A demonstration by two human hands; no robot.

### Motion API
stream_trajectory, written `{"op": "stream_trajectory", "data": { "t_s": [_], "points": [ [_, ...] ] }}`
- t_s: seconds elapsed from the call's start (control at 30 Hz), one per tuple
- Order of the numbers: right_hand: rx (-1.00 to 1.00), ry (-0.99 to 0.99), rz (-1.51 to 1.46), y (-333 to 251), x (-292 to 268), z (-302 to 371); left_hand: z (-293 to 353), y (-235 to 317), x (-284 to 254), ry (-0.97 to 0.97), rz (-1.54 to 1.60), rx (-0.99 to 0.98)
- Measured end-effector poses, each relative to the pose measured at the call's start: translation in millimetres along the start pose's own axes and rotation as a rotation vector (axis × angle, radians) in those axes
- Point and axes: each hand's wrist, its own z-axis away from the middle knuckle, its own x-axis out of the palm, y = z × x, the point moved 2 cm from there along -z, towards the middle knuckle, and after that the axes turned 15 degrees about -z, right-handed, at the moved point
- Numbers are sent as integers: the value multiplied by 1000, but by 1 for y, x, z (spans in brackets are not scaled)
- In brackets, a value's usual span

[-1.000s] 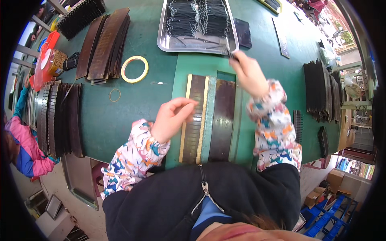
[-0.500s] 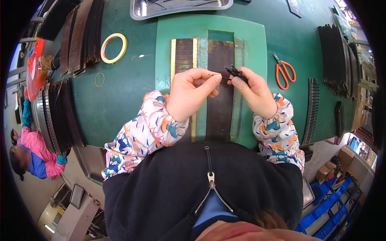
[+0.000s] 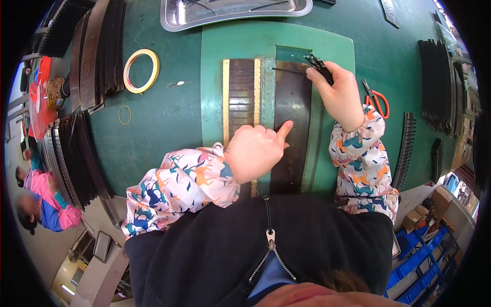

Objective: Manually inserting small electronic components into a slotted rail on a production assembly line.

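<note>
My right hand (image 3: 340, 94) is closed round a bundle of thin black strips (image 3: 319, 65), above the far end of a dark flat plate (image 3: 294, 97). One thin strip sticks out of the bundle to the left, across the plate's top edge. My left hand (image 3: 255, 152) is lower down, back upward, between the plate and a ladder-like frame (image 3: 241, 97) with brass-coloured side rails and dark crosswise bars. Most of its fingers curl under, with one digit stretched right over the plate. What lies beneath the curled fingers is hidden.
A light green mat (image 3: 215, 46) lies under the work. Red-handled scissors (image 3: 377, 102) rest to the right, a tape roll (image 3: 141, 70) to the left. A metal tray (image 3: 238, 15) stands at the back. Stacked dark strips (image 3: 437, 82) flank both sides. Another person (image 3: 51, 204) is at far left.
My hands have parted. The left came away from the strip it pinched and moved nearer to me; the right moved slightly right and away from me with the bundle.
</note>
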Motion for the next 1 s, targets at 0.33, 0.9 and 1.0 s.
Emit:
{"op": "stream_trajectory", "data": {
  "t_s": [0.33, 0.9, 1.0],
  "points": [
    [102, -59, 170, -7, 10, -11, -21, -55, -3, 315, 8, -288],
    [115, -50, 281, -6, -23, -7, -32, -68, 5, 86, 27, -315],
    [87, -102, 84, -12, -18, 2, -34, -78, 6, 244, 470, -244]
  ]
}}
